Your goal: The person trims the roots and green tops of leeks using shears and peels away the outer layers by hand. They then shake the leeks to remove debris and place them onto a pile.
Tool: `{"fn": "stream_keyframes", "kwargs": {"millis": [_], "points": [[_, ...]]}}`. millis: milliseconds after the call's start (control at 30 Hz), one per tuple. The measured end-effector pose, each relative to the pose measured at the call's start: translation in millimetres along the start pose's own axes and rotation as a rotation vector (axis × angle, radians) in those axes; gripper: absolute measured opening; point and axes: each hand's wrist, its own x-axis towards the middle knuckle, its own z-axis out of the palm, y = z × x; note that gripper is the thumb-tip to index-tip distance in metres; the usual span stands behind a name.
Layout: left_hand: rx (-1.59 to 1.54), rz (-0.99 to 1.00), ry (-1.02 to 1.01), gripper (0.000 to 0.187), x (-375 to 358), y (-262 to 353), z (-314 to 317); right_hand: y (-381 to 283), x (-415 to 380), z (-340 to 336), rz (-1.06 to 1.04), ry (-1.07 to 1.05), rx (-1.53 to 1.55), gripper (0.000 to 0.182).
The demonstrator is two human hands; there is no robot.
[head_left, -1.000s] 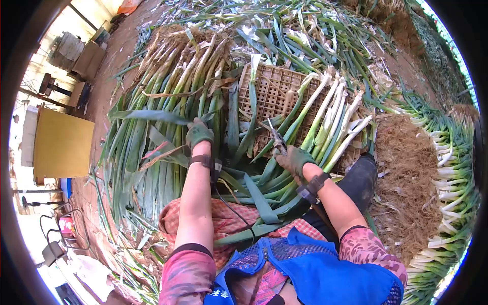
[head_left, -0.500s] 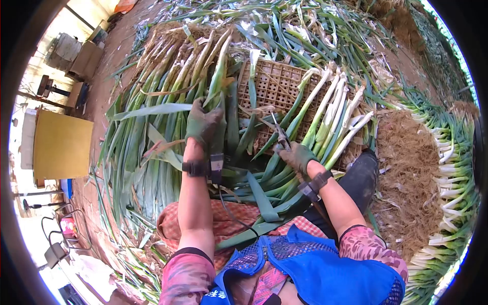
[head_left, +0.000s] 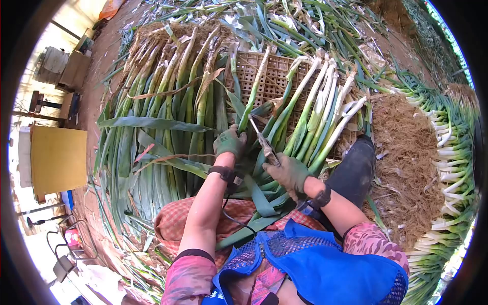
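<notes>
My gloved left hand (head_left: 230, 142) is closed round the leafy part of a leek (head_left: 255, 84), whose pale root end points away from me over a perforated brown crate (head_left: 276, 72). To its right, my gloved right hand (head_left: 288, 172) grips an air nozzle tool (head_left: 264, 142), its thin metal tip close to that leek's leaves. Several cleaned leeks with white stems (head_left: 318, 101) lean on the crate beside my right hand. Uncleaned leeks with brown roots (head_left: 165, 76) lie in a thick row left of my left hand.
Trimmed roots (head_left: 404, 157) form a pile at the right, bordered by a curved row of white-stemmed leeks (head_left: 450, 168). Loose leaves (head_left: 310, 25) litter the ground beyond the crate. A yellow board (head_left: 58, 160) and a wire-framed item stand at the left. My dark boot (head_left: 356, 165) rests beside the crate.
My left hand has moved right and nearer to me, bringing a leek from the uncleaned row over the crate. My right hand and the tool have shifted slightly left and nearer to me.
</notes>
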Motion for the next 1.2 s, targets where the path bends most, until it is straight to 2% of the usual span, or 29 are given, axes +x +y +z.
{"fn": "stream_keyframes", "kwargs": {"millis": [67,133,167,200,233,300,400,500,567,600,700,833,867,967,1100,1200], "points": [[0.021,0.025,0.032,0.043,2,-2,8,4,7,8,0.061,0.058,0.026,0.060],[-0.101,0.006,0.055,0.043,5,-19,18,4,14,7,0.117,0.108,0.074,0.053],[-0.161,-0.003,0.070,0.043,10,-30,20,3,11,8,0.074,0.075,0.065,0.053],[-0.550,-0.043,-0.197,0.043,19,-42,12,3,2,13,0.035,0.038,0.056,0.052],[-0.825,0.027,-0.192,0.041,23,-53,15,4,-5,17,-0.003,0.000,0.045,0.052],[-0.999,0.007,-0.174,0.042,28,-64,19,-3,-6,25,0.021,0.035,-0.010,0.052],[-0.995,0.002,-0.152,0.046,33,-66,30,-14,9,22,0.023,0.074,0.049,0.054],[-0.833,-0.079,-0.107,0.050,30,-56,23,-16,52,13,0.093,0.182,0.011,0.068],[-0.737,-0.067,-0.072,0.051,32,-57,31,-14,82,-1,0.099,0.165,0.029,0.071],[-0.688,-0.062,-0.053,0.051,31,-57,32,-15,88,-8,0.032,0.176,0.058,0.070],[-0.659,-0.037,0.020,0.049,27,-56,36,-7,94,-11,0.062,0.199,0.116,0.069],[-0.649,-0.045,0.071,0.050,38,-57,48,-4,43,1,0.133,0.112,0.057,0.068],[-0.609,-0.034,0.076,0.050,40,-54,48,-5,27,4,0.097,0.135,0.051,0.067],[-0.514,-0.015,0.064,0.053,40,-51,51,-3,35,10,0.092,0.217,0.066,0.058],[-0.515,-0.019,0.005,0.060,40,-50,46,-11,84,-16,0.052,0.313,0.063,0.063],[-0.513,0.002,-0.059,0.067,30,-47,38,-14,114,-36,0.092,0.306,0.047,0.071]]}}
